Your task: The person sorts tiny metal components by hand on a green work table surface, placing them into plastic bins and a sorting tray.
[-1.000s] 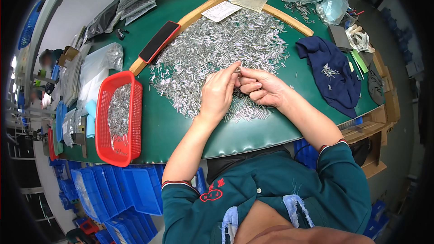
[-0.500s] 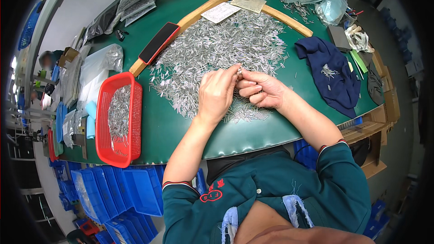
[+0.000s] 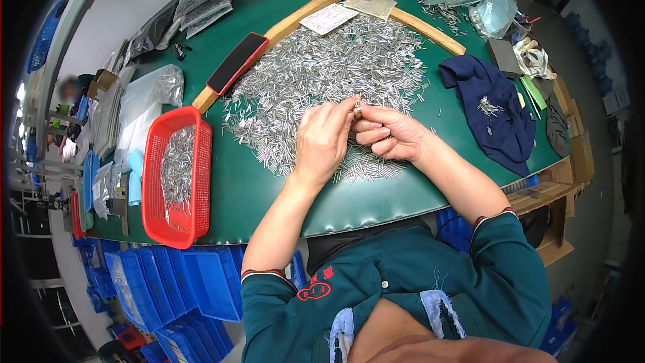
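Head view, I read left hand point(image 3: 321, 140) and right hand point(image 3: 393, 136) meeting, both fingertip-clamped on metal pins point(image 3: 357, 105), pins held over pile point(image 3: 316, 60), red basket point(image 3: 203, 185) at left, navy cloth point(image 3: 494, 128) at right, green table point(image 3: 376, 205) beneath.

The head-worn fisheye looks down at hands point(image 3: 319, 141) and table point(image 3: 235, 205).

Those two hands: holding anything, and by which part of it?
Yes, apparently small metal pins, pinched at the fingertips of the left hand and right hand; which part cannot be told.
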Demonstrator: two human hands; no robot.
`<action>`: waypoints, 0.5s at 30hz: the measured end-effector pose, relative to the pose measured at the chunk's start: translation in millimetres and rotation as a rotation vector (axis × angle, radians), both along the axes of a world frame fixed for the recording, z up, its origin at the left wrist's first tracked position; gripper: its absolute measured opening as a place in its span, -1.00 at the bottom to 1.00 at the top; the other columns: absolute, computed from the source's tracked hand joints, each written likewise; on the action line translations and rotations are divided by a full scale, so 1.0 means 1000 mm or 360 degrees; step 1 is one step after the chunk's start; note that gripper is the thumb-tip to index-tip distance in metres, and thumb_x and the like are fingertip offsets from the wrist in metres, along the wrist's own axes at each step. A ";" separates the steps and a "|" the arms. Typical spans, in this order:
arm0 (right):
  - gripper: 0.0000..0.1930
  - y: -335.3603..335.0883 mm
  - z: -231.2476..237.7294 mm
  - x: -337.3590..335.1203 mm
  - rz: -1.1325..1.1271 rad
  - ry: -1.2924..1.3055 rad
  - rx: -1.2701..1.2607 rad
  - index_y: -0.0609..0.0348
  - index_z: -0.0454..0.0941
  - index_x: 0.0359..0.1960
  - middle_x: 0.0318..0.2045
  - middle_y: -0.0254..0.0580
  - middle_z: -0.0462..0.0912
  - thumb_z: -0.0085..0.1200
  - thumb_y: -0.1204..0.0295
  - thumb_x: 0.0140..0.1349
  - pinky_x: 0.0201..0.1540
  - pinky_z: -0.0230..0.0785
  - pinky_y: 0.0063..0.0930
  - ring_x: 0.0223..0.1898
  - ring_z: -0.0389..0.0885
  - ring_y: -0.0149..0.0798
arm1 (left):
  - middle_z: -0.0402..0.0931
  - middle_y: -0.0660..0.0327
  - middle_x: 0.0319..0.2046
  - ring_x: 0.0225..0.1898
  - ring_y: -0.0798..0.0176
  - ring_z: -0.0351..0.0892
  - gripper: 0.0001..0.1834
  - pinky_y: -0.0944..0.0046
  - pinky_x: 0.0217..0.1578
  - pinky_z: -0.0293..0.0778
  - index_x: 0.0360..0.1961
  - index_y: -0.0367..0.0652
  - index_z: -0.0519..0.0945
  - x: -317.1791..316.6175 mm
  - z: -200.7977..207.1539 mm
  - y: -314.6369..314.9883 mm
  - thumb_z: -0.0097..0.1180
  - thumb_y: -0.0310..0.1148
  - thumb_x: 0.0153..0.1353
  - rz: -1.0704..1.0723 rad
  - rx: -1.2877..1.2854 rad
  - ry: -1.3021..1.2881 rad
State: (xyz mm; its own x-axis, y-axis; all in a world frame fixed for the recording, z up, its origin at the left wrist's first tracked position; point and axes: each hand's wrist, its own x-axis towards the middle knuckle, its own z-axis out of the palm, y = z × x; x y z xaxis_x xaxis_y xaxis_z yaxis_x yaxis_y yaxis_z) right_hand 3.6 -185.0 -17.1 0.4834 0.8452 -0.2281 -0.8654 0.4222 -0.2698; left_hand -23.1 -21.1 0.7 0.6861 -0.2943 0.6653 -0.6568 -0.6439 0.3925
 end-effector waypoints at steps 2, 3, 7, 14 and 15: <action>-0.81 0.000 0.002 -0.001 -0.0018 -0.0038 -0.0041 0.08 0.35 -0.39 -0.66 -0.53 0.21 -0.09 0.24 0.25 -0.84 -0.14 -0.89 -0.69 0.11 -0.70 | 0.43 0.24 -0.52 -0.45 0.20 0.44 -0.78 0.25 -0.35 0.32 -0.19 -0.15 0.51 -0.001 -0.001 -0.001 0.03 -0.47 0.09 0.0012 -0.0018 -0.0008; -0.81 0.000 0.001 -0.001 -0.0018 -0.0038 -0.0040 0.08 0.35 -0.39 -0.66 -0.53 0.21 -0.09 0.24 0.25 -0.84 -0.14 -0.89 -0.69 0.11 -0.70 | 0.43 0.24 -0.51 -0.45 0.20 0.44 -0.77 0.25 -0.35 0.33 -0.19 -0.15 0.51 -0.001 -0.001 -0.001 0.03 -0.47 0.08 0.0024 -0.0037 -0.0016; -0.82 -0.001 0.002 -0.001 -0.0018 -0.0034 0.0050 0.08 0.36 -0.38 -0.63 -0.51 0.23 -0.12 0.26 0.27 -0.84 -0.15 -0.89 -0.69 0.12 -0.69 | 0.43 0.22 -0.48 -0.44 0.19 0.44 -0.78 0.25 -0.36 0.34 -0.20 -0.15 0.52 -0.001 -0.001 -0.002 0.05 -0.47 0.07 0.0030 -0.0085 -0.0025; -0.65 0.001 0.015 -0.004 -0.0089 -0.0126 -0.0016 0.14 0.36 -0.40 -0.57 -0.44 0.27 -0.24 0.10 0.29 -0.83 -0.12 -0.90 -0.67 0.13 -0.66 | 0.43 0.21 -0.46 -0.43 0.16 0.45 -0.77 0.23 -0.38 0.36 -0.20 -0.12 0.52 -0.003 -0.003 -0.005 0.06 -0.47 0.06 0.0040 -0.0059 0.0003; -0.65 0.002 0.015 -0.005 -0.0088 -0.0124 -0.0017 0.14 0.36 -0.40 -0.57 -0.44 0.27 -0.24 0.10 0.29 -0.83 -0.12 -0.90 -0.67 0.13 -0.66 | 0.42 0.21 -0.46 -0.43 0.15 0.45 -0.77 0.23 -0.38 0.36 -0.20 -0.12 0.52 -0.003 -0.005 -0.006 0.07 -0.47 0.06 0.0017 -0.0113 0.0043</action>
State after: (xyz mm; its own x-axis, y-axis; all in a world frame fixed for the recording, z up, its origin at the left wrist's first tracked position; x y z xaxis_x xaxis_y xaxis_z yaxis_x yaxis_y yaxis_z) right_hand -1.1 -183.0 -2.5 0.5462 0.8142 -0.1969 -0.8169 0.4657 -0.3403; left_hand -26.2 -27.4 -4.4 0.7068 -0.2394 0.6657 -0.6387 -0.6206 0.4549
